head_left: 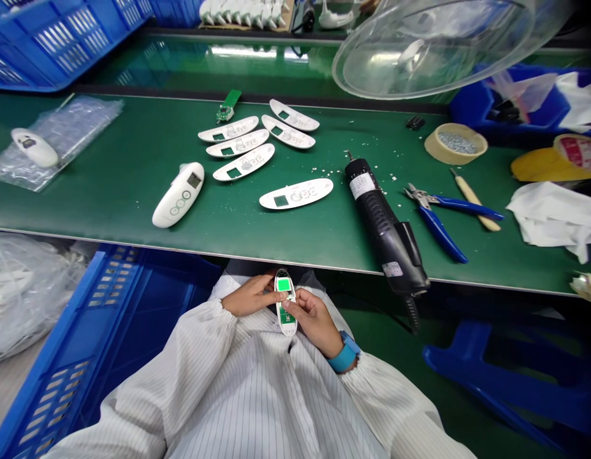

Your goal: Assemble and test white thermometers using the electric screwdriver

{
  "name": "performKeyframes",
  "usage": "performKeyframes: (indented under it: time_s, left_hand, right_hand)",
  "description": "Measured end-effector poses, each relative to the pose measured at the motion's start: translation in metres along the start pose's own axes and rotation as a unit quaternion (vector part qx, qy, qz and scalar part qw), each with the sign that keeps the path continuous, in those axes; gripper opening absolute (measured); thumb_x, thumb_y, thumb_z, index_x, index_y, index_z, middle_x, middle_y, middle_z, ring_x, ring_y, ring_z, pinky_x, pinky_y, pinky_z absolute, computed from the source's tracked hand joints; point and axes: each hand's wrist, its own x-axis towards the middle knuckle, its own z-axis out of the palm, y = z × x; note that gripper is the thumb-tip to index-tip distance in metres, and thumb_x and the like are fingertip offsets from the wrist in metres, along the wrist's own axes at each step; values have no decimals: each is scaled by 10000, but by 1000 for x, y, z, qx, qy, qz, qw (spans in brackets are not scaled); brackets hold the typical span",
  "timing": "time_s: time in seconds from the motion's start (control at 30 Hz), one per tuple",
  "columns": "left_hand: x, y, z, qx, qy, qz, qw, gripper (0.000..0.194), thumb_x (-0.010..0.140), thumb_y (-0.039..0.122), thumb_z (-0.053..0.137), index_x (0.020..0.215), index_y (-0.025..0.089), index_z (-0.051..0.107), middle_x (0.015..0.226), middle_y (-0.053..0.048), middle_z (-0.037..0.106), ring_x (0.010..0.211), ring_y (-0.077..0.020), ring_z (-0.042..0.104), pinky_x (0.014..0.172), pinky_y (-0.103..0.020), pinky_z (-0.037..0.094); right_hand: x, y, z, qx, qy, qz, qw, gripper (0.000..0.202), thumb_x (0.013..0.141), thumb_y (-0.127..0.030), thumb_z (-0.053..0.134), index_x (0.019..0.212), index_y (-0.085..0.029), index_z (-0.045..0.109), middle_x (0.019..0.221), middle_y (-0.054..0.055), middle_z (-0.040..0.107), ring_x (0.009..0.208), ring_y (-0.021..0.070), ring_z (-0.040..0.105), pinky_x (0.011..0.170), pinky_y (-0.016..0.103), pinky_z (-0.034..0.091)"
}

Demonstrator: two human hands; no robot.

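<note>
Over my lap, just off the table's front edge, I hold an uncovered white handheld device (287, 326) with a green circuit board and a lit green screen. My left hand (253, 295) closes on its left side, thumb across the board below the screen. From the right, my right hand (317, 319) grips the lower part, thumb on the board; its other fingers are partly hidden behind. A loose white front cover (296, 194) lies nearest on the table. Left of it rests a closed white device (179, 195) with a screen and round buttons.
Several white covers (244, 162) and a green circuit board (229, 106) lie farther back. An electric screwdriver (384, 223), blue-handled cutters (438, 213) and a bowl of screws (455, 144) are to the right. A blue crate (80, 376) stands below left; a clear plastic cover (433, 51) overhangs the back right.
</note>
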Motion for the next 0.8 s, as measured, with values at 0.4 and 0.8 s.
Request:
performKeyframes:
  time_s: [0.4, 0.8]
  left_hand:
    - [-19, 2, 20, -64, 89, 51, 993, 590, 777, 393, 531, 1266, 143, 317, 1251, -138, 430, 1080, -206, 484, 933, -339, 394]
    - [-102, 60, -21, 25, 255, 150, 955, 559, 729, 335, 622, 1246, 317, 410, 1151, -22, 553, 1026, -192, 529, 915, -303, 413]
  right_hand:
    - [-18, -13, 6, -91, 18, -62, 994, 295, 765, -442, 567, 744, -154, 508, 595, -18, 425, 553, 89, 383, 528, 216, 313]
    - [-58, -79, 27, -218, -33, -188, 957, 169, 772, -384, 575, 793, -220, 608, 654, 14, 536, 603, 126, 470, 575, 228, 369]
